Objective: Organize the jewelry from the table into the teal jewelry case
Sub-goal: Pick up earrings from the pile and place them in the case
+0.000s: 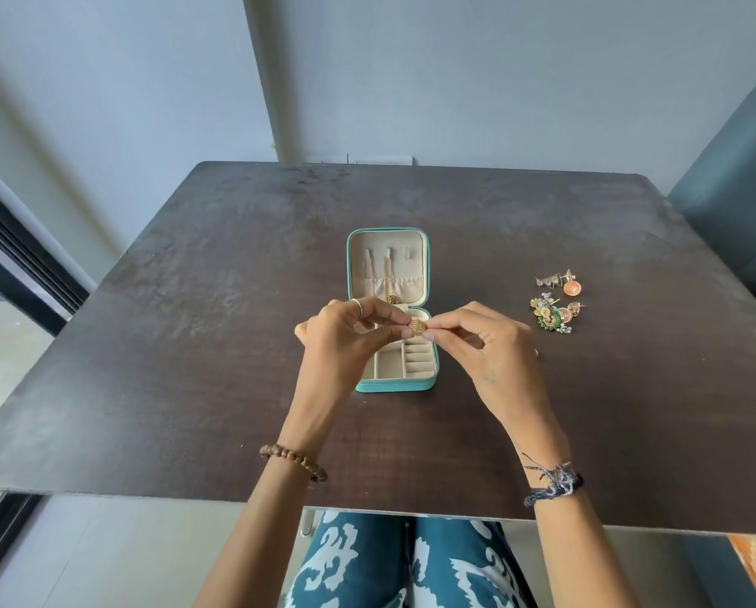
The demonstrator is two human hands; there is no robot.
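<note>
**Gold piece held over the open case, earrings still waiting**

Nearest you, both forearms reached out across the dark counter [192,388], a beaded bracelet [295,462] on the left wrist and a frayed thread band [554,480] on the right. Your left hand [345,340] and right hand [481,340] met just above the teal jewelry case [429,383], and both pinched one small gold ornament [416,327] between thumb and fingertips; neither hand was slack or spread. Whether it was a ring, a pendant or an earring was too small to tell.

Below your hands, the case lay open, its near tray split into several compartments with a padded row on the right side. The visible ones looked unfilled. Its lid lay flat on the far side, where gold chains [387,278] hung from the tabs, ending in a gold pendant above the gathered pocket.

Further right, well apart from the case, a cluster of earrings [554,302] in orange, green and gold sat on the counter.

You seemed mid-task: chains stowed, this gold piece in hand, earrings unsorted. The next move likely called for lowering the piece into one compartment and easing both pinches without dropping it, then reaching right for the earrings.
</note>
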